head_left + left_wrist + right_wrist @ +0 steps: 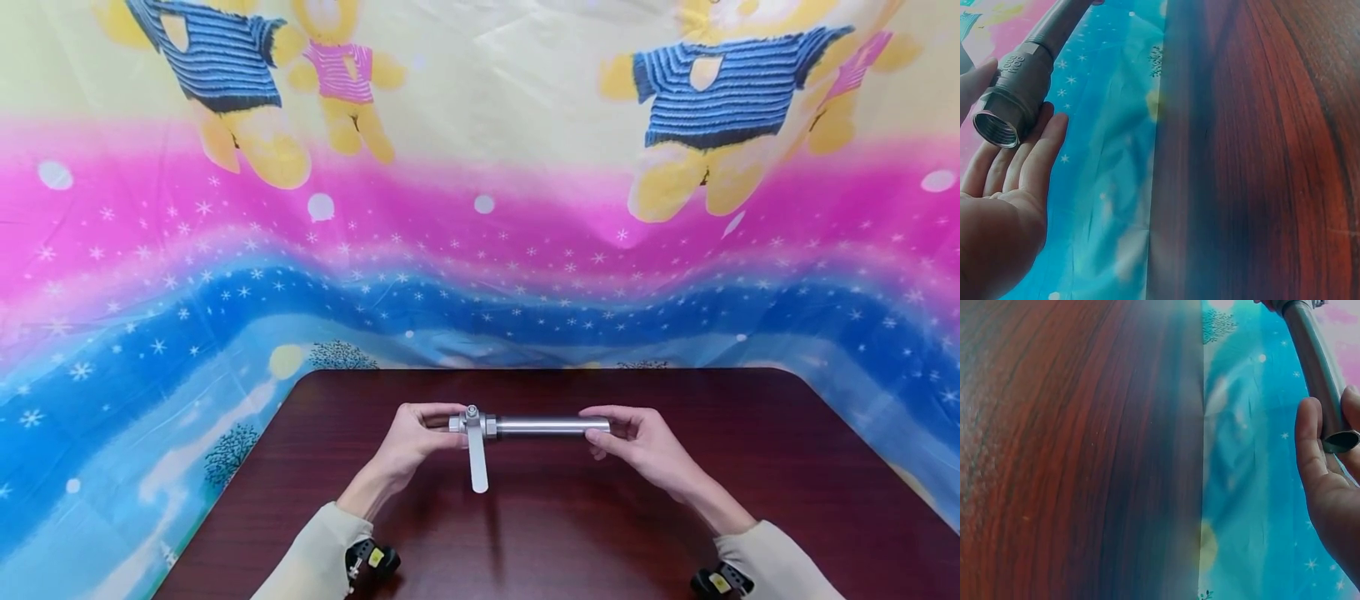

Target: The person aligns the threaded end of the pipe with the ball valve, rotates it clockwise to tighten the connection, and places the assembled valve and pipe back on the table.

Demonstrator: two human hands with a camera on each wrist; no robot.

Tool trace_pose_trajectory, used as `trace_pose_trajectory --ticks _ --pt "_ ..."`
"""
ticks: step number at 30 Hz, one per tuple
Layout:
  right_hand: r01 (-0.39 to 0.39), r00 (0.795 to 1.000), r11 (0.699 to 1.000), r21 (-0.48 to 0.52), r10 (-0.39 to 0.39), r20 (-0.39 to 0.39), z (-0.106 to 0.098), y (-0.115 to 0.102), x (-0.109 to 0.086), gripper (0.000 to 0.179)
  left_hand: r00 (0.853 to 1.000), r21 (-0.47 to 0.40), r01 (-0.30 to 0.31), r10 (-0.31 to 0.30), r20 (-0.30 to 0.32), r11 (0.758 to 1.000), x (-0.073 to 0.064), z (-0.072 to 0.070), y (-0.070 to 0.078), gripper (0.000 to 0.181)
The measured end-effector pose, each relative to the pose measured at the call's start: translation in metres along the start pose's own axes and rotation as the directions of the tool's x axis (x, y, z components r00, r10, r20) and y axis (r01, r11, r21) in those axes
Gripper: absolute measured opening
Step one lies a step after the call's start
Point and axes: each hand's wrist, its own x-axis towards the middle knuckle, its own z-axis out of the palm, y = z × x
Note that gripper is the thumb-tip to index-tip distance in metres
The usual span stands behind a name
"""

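Observation:
A metal ball valve with a flat lever handle is joined to a straight steel pipe. Both hands hold the assembly level above the table. At the valve end, my left hand pinches the body between thumb and fingers. The left wrist view shows the valve's open threaded socket and raised lettering on its body. My right hand grips the pipe's free end with thumb and fingers. In the right wrist view the pipe's hollow end faces the camera. The lever points toward me.
Below lies a dark red-brown wooden table with rounded far corners. Behind and beside it hangs a patterned cloth with printed bears and snowflakes. Black wrist devices sit at both cream sleeves.

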Motion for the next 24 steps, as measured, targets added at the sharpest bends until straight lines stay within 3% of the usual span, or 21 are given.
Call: trace_pose_trajectory --ticks 7,12,19,24 --pt "0.074 0.997 0.996 0.044 -0.075 0.026 -0.0022 0.0028 -0.0001 0.052 1.0 -0.005 0.011 -0.011 0.012 1.0 0.001 -0.0006 -0.0037 0.047" --pt "0.026 1.0 1.0 0.006 -0.026 -0.005 -0.002 0.0041 -0.0001 0.041 1.0 -0.003 0.016 -0.016 0.009 1.0 0.0009 -0.001 -0.0049 0.047" --pt "0.04 0.999 0.996 0.084 -0.041 0.009 -0.0018 0.0064 -0.0002 0.045 1.0 -0.011 0.016 -0.016 0.018 1.0 0.0014 0.0 -0.0043 0.048" --pt "0.023 1.0 0.997 0.07 -0.023 0.007 -0.0009 0.0068 -0.0001 0.041 1.0 -0.016 0.016 -0.016 0.013 1.0 0.0004 -0.0001 -0.0052 0.047"
